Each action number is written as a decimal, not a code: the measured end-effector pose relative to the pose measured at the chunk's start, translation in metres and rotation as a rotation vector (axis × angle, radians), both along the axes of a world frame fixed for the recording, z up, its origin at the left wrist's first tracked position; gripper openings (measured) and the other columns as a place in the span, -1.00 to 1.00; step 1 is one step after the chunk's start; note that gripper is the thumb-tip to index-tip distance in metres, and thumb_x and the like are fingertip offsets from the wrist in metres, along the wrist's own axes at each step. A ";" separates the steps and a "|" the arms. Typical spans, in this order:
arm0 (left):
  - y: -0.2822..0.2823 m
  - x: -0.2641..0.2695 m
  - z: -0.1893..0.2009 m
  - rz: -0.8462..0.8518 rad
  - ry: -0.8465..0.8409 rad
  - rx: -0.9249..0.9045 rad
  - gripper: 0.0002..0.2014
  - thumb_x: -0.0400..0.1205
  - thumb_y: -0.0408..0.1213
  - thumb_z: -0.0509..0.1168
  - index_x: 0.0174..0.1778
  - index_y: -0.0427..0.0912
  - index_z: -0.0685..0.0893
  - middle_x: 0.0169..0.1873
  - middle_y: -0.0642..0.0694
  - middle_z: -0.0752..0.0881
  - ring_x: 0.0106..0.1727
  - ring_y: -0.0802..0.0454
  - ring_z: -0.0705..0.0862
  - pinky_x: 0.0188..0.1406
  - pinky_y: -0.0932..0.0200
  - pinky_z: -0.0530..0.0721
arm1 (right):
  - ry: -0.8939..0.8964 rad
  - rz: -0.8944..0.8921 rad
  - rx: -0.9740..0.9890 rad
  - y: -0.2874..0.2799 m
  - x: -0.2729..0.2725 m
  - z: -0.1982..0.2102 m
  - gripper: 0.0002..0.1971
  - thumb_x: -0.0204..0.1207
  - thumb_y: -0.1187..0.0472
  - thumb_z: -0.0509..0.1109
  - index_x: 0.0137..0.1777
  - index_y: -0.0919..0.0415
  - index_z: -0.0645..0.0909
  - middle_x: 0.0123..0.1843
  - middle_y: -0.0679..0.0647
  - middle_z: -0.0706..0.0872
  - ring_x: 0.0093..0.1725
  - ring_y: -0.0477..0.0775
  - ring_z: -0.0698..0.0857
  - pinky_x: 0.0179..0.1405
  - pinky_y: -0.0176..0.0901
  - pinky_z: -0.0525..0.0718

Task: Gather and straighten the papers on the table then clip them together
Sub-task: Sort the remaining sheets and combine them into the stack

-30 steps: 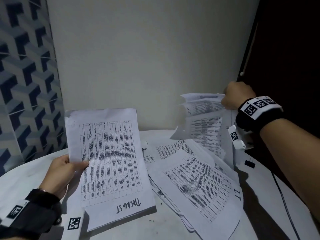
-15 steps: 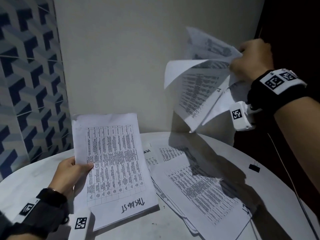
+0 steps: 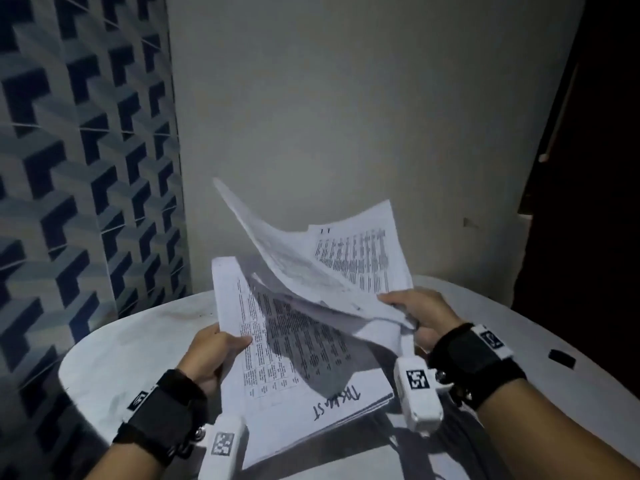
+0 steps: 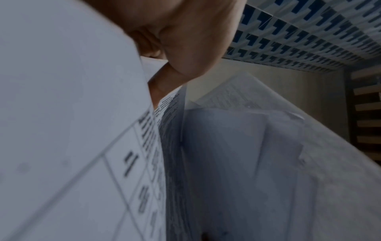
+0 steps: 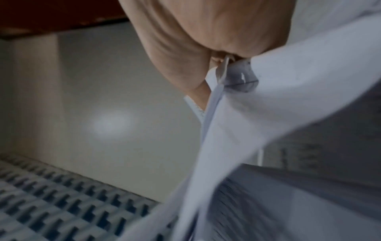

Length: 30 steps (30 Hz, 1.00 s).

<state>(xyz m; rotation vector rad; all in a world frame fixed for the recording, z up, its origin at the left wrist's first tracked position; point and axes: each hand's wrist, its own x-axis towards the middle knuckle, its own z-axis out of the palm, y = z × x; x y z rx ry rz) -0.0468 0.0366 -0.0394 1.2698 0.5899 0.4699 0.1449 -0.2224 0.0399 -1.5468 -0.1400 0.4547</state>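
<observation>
A stack of printed papers (image 3: 294, 368) stands tilted on the round white table (image 3: 114, 368), its lower edge near me. My left hand (image 3: 221, 348) grips its left edge, thumb on the top sheet. My right hand (image 3: 412, 313) grips a loose bunch of sheets (image 3: 332, 268) by one corner, and they fan out above the stack. The left wrist view shows my thumb (image 4: 185, 48) on the papers (image 4: 72, 114). In the right wrist view my fingers (image 5: 195, 53) pinch the crumpled corner of the sheets (image 5: 268, 106). A black binder clip (image 3: 561, 358) lies on the table at the right.
A plain wall (image 3: 346, 116) stands right behind the table and a patterned blue tiled wall (image 3: 79, 168) at the left. A dark doorway (image 3: 595, 168) is at the right. A thin cable (image 3: 446, 476) runs over the table near the front edge.
My right hand has swung the lifted sheets from high at the right down and left over the stack. The papers that lay spread on the table are out of sight.
</observation>
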 end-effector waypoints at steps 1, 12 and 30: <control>0.000 -0.002 0.000 -0.006 0.016 0.006 -0.70 0.63 -0.72 0.26 0.24 -0.48 0.71 0.13 -0.34 0.84 0.23 -0.34 0.77 0.46 -0.25 0.60 | -0.004 0.045 -0.042 0.001 -0.001 -0.017 -0.70 0.43 0.52 0.56 0.15 0.61 0.69 -0.08 0.40 0.86 -0.28 0.28 0.85 -0.32 -0.01 0.82; 0.003 -0.014 -0.017 -0.113 -0.077 -0.117 -0.43 0.26 -0.10 0.65 0.18 -0.25 0.82 0.24 -0.46 0.76 0.14 -0.34 0.76 0.40 -0.41 0.64 | 0.090 0.325 -0.111 -0.003 0.006 -0.047 -0.57 0.39 0.39 0.65 0.28 0.42 0.75 0.20 0.34 0.84 0.23 0.40 0.81 0.35 0.31 0.70; -0.001 -0.018 -0.022 -0.023 -0.110 -0.378 -0.23 0.84 -0.41 0.01 -0.73 -0.27 0.75 -0.66 -0.22 0.71 -0.73 -0.07 0.68 -0.85 0.19 0.56 | 0.016 0.372 -0.171 0.011 0.003 -0.059 0.25 0.06 0.21 0.89 0.65 -0.07 0.13 0.57 0.20 0.58 0.36 0.24 0.75 0.42 0.25 0.68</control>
